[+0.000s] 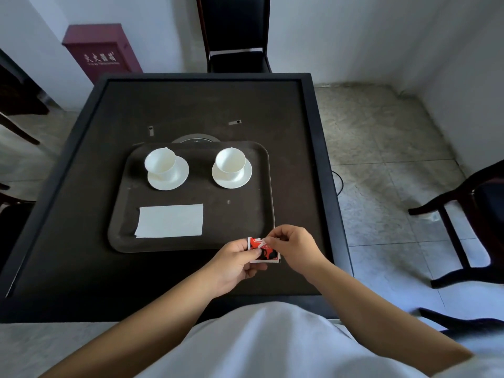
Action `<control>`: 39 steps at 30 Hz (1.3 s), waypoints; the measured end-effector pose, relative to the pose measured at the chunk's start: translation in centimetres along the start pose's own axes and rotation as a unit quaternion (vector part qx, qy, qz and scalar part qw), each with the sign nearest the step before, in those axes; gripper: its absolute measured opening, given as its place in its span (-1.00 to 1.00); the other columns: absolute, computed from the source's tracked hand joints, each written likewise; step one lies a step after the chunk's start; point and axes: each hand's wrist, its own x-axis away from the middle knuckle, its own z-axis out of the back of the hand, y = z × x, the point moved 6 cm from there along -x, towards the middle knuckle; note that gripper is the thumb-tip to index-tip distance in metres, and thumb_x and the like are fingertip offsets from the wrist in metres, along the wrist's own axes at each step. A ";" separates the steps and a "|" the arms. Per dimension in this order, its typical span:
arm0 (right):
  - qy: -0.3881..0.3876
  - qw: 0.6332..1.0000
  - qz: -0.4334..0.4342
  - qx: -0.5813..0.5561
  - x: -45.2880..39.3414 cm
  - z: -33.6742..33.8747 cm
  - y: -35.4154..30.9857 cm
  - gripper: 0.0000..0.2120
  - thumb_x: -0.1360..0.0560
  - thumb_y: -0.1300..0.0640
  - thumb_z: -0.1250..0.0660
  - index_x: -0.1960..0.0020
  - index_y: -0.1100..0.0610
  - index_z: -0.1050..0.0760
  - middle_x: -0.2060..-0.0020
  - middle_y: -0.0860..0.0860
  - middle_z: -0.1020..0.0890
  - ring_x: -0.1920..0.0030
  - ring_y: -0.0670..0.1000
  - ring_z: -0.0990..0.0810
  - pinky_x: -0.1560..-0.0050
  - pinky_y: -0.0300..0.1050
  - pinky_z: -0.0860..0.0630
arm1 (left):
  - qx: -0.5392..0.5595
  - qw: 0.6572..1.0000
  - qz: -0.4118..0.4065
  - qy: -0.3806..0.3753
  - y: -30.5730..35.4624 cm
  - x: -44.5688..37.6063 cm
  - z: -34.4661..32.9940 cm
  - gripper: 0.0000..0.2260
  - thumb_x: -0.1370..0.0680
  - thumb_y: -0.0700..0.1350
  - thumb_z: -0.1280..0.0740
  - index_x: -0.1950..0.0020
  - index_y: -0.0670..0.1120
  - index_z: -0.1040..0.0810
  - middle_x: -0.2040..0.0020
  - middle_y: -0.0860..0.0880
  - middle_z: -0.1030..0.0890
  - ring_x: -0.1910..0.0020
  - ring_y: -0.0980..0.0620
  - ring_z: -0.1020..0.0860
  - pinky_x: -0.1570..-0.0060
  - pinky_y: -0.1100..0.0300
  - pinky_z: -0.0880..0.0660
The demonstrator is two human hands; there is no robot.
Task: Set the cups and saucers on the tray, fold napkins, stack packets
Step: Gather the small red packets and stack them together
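Table (81,186): dark, carrying your tray.
Tray (261,186): holds two white cups on saucers (166,170) at the far side and a folded napkin (170,221) near left.
Packets (263,251): red and black, just off the tray's near right corner.
Left hand (234,264): grip pinching the packets.
Right hand (296,248): grip pinching their top edge.

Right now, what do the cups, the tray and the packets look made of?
Cups: glossy white, likely porcelain or plastic. Tray: dark matte, probably plastic, with a moulded raised rim. Packets in both hands: printed red-and-black paper or foil; cannot tell which.
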 end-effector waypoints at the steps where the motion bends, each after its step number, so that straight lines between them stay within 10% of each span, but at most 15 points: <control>1: -0.002 1.000 0.000 -0.005 0.0 0.0 0.1 -0.91 -0.50 0.04 -0.42 0.16 0.02 -0.63 0.27 -0.05 -0.67 0.20 -0.02 -0.64 0.12 -0.02 -0.61 | -0.002 1.000 -0.001 0.001 0.0 0.0 0.0 -0.82 -0.61 -0.15 -0.31 -0.20 -0.08 -0.58 -0.02 -0.11 -0.70 0.07 -0.05 -0.68 0.19 0.18 -0.51; 10: 0.161 0.984 -0.080 0.007 -1.9 4.7 6.4 -0.80 -0.52 0.03 -0.36 -0.12 0.05 -0.59 0.11 -0.11 -0.64 0.14 -0.11 -0.58 0.21 -0.35 -0.42 | -0.037 0.999 0.002 0.040 -0.2 -0.4 0.5 -0.86 -0.61 -0.16 -0.31 -0.15 -0.08 -0.59 0.04 -0.07 -0.71 0.15 0.04 -0.66 0.23 0.21 -0.50; 20: 0.088 0.949 -0.159 0.257 -1.7 2.9 12.2 -0.84 -0.55 0.12 -0.25 -0.10 0.15 -0.40 -0.06 0.11 -0.49 0.02 0.20 -0.54 0.11 0.07 -0.54 | 0.009 0.999 0.015 0.035 -0.8 -0.1 0.5 -0.86 -0.62 -0.22 -0.28 -0.13 -0.13 -0.59 0.09 -0.08 -0.71 0.20 0.05 -0.63 0.26 0.25 -0.46; 27: 0.099 0.973 -0.126 0.166 -2.6 2.8 12.1 -0.83 -0.49 0.21 -0.33 -0.07 0.10 -0.54 0.04 0.07 -0.60 0.01 0.12 -0.56 0.14 -0.11 -0.38 | 0.017 0.999 0.019 0.039 -0.9 -0.2 0.5 -0.86 -0.61 -0.23 -0.28 -0.13 -0.14 -0.59 0.08 -0.09 -0.71 0.20 0.04 -0.63 0.25 0.24 -0.45; 34: 0.103 0.986 -0.064 -0.116 -2.0 3.9 7.6 -0.88 -0.57 0.09 -0.32 0.03 -0.06 -0.63 0.27 -0.07 -0.70 0.43 -0.22 -0.54 0.47 -0.30 -0.38 | 0.029 0.997 0.038 0.057 -0.8 -0.4 0.7 -0.85 -0.61 -0.22 -0.28 -0.13 -0.13 -0.59 0.08 -0.11 -0.71 0.19 0.02 -0.64 0.23 0.21 -0.46; 39: 0.006 0.993 0.105 -0.047 -0.5 3.0 0.8 -0.77 -0.52 0.18 -0.40 0.09 -0.19 -0.61 0.24 -0.21 -0.69 0.20 -0.19 -0.65 0.19 -0.36 -0.51 | 0.025 0.999 0.035 0.015 -0.5 0.0 -0.1 -0.82 -0.58 -0.30 -0.28 -0.13 -0.13 -0.58 0.10 -0.07 -0.70 0.19 0.05 -0.64 0.23 0.23 -0.43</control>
